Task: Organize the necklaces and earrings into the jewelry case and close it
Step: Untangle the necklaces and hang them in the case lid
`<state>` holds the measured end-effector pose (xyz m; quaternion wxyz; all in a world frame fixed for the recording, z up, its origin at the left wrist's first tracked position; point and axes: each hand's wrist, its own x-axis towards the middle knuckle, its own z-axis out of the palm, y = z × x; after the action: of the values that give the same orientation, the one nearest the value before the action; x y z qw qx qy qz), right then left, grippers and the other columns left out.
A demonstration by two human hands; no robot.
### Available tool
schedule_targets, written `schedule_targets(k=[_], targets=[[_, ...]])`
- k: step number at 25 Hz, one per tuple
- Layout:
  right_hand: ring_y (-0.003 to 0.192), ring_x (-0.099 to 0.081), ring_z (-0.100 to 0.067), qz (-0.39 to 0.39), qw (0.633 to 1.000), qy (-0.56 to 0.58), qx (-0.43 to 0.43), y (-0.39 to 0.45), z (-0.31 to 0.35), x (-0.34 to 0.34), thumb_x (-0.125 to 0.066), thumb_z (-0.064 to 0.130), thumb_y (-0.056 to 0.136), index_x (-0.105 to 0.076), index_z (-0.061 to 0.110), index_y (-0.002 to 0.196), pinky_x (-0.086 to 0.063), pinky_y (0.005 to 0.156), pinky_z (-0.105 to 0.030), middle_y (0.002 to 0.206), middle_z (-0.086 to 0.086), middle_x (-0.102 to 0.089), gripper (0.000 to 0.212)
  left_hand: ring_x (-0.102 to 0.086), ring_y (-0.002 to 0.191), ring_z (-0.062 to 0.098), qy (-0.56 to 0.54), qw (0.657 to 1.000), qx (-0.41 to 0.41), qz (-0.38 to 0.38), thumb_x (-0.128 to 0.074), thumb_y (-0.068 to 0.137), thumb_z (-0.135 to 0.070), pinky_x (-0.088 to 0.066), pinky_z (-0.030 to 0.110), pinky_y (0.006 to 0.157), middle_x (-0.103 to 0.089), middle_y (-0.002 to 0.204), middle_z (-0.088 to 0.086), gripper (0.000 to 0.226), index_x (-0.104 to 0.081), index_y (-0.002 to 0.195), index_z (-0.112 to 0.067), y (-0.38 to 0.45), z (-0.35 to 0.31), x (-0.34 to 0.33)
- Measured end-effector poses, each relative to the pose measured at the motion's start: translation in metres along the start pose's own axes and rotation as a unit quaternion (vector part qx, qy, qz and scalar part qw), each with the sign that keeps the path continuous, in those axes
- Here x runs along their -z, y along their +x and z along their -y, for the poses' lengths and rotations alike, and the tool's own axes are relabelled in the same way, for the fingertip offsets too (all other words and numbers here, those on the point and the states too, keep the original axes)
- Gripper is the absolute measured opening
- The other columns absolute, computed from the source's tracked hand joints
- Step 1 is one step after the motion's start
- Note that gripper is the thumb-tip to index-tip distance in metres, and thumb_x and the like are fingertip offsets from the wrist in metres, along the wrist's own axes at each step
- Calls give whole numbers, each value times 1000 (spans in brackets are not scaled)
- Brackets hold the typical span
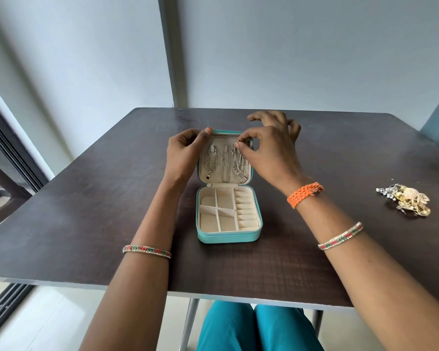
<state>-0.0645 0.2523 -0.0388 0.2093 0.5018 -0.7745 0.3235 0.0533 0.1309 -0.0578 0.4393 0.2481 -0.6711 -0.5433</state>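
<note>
My left hand [185, 150] steadies the teal case's lid [224, 158] while my right hand [266, 150] pinches the third silver necklace [238, 160] onto its hook; the gold earrings [408, 200] come next.

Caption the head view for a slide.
Left hand steadies the open jewelry case lid while right hand hooks a necklace; earrings wait.

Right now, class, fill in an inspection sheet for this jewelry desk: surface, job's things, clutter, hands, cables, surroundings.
Surface: dark wood-grain table.
Job's things: teal jewelry case open, lid upright; three necklaces hang inside the lid; base compartments look empty; pile of earrings lies apart at the right.
Clutter: nothing seen.
Hands: left hand holds the lid's left edge; right hand pinches the top of the rightmost necklace.
Cables: nothing seen.
Surroundings: pale wall behind, window frame at left.
</note>
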Motion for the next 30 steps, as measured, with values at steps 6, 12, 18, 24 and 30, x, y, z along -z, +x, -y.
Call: schedule_targets(k=[6,12,18,24,30], targets=[[113,-47,-18,-33,999,-3,-28,-3,2,1,-75,33,75,-68,26,82,-18,88,-34,115,2,-56,12,-45,50,-1,-3,1000,-10,-7,-61,91,-23,-35,11,47,-55,60,-5,22,-64,71,-15,-1,-2,-1],[104,-47,-15,-37,995,71,-62,-3,2,1,-79,25,72,-63,24,80,-21,84,-31,102,4,-51,18,-45,49,-3,-11,1000,-8,-13,-62,91,-22,-35,9,47,-56,57,-9,19,-65,76,-11,-1,-2,-2],[103,-48,-18,-20,997,55,-51,-5,2,-2,-77,20,74,-65,22,80,-25,88,-36,101,3,-54,14,-45,56,2,-1,1000,-9,-18,-64,90,-27,-34,11,49,-57,67,1,19,-68,77,-14,1,3,0],[102,-47,-18,-48,997,47,-42,-4,8,-2,-76,23,75,-66,24,81,-23,87,-35,100,4,-55,12,-48,54,-2,-15,1000,-22,-8,-64,89,-23,-36,10,50,-58,63,-5,16,-67,76,-15,-1,0,-1],[95,-50,-20,-61,997,35,-19,-3,8,-2,-73,14,76,-61,21,81,-22,80,-32,91,4,-58,15,-54,67,7,-18,999,-35,8,-66,86,-32,-42,18,57,-64,71,0,15,-70,77,-20,0,3,1]])
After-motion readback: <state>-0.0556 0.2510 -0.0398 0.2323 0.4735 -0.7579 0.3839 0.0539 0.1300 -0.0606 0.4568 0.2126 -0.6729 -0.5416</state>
